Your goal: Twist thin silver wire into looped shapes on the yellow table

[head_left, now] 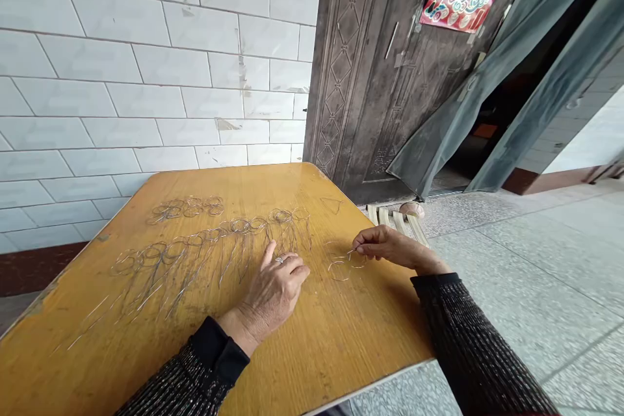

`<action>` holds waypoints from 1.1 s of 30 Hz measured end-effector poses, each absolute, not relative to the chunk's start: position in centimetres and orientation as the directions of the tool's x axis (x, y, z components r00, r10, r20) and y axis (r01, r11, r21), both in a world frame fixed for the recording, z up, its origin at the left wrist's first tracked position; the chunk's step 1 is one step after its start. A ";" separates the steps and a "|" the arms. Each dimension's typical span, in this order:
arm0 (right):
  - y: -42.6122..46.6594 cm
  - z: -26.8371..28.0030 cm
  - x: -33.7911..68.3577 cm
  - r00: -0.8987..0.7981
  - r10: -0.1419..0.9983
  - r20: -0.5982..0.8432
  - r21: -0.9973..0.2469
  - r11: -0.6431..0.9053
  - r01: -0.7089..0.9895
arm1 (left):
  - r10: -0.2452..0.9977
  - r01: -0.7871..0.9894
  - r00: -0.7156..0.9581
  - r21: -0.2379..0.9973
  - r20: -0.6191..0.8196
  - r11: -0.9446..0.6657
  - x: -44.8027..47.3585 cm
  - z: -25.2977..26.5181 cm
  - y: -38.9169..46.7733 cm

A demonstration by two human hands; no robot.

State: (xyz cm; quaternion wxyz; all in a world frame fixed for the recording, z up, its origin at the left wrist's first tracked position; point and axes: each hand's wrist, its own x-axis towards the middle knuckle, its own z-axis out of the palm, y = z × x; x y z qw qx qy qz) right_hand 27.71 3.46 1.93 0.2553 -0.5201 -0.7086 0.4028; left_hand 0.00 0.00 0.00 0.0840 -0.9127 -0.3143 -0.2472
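Observation:
On the wooden table [312, 331], my right hand [383, 246] pinches a thin wire piece [350, 252] between thumb and fingertips near the right edge. Several short curved wire pieces [337, 266] lie just left of those fingertips. My left hand [277, 283], with a ring on one finger, rests on the tabletop. Its index finger is stretched out and the other fingers are loosely bent, with nothing seen in them. Beyond it runs a row of looped wires [238, 225] with long straight tails. A smaller group of wire loops [192, 206] lies farther back.
A bent wire [332, 203] lies near the table's far right corner. Behind the table stand a white tiled wall [160, 58] and a dark carved door [370, 78]. A grey curtain [448, 110] hangs at the right, and a striped woven item [397, 220] shows beside the table.

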 end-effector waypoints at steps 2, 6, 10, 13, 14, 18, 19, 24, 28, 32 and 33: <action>3.4 1.9 27.5 -0.341 0.938 -0.062 -0.858 0.124 0.498 | 0.541 0.610 0.673 0.035 0.504 -0.791 0.1 -0.2 0.0; 3.5 1.6 27.0 -0.384 0.921 -0.067 -0.893 0.117 0.435 | 0.570 0.606 0.615 0.135 0.545 -0.784 0.5 -0.5 0.0; 3.4 1.5 26.5 -0.448 0.890 -0.086 -0.894 0.129 0.428 | 0.656 0.589 0.546 0.318 0.521 -0.743 1.7 -0.3 -0.1; 3.2 1.6 26.2 -0.469 0.877 -0.100 -0.892 0.129 0.433 | 0.788 0.576 0.488 0.540 0.376 -0.614 2.7 -0.3 -0.2; 3.1 1.7 26.1 -0.472 0.876 -0.105 -0.892 0.127 0.434 | 0.822 0.564 0.462 0.605 0.331 -0.561 2.9 -0.4 -0.2; 3.1 1.8 26.0 -0.445 0.889 -0.106 -0.881 0.123 0.457 | 0.898 0.469 0.362 0.783 0.250 -0.407 3.2 -0.7 0.0; 3.1 1.8 26.0 -0.431 0.896 -0.102 -0.874 0.127 0.469 | 0.908 0.448 0.346 0.808 0.237 -0.382 3.1 -0.8 0.1; 2.9 2.1 26.0 -0.425 0.899 -0.104 -0.853 0.139 0.503 | 0.936 0.396 0.308 0.871 0.173 -0.291 2.9 -1.0 0.3; 2.9 2.0 25.6 -0.476 0.872 -0.110 -0.869 0.148 0.473 | 0.951 0.322 0.282 0.921 0.126 -0.217 3.0 -0.9 0.3; 3.1 1.6 25.3 -0.441 0.897 -0.034 -0.877 0.185 0.444 | 0.955 0.257 0.281 0.951 0.095 -0.170 3.0 -0.6 0.2; 3.1 1.5 25.2 -0.430 0.903 -0.012 -0.873 0.200 0.445 | 0.953 0.252 0.287 0.953 0.093 -0.169 2.9 -0.5 0.2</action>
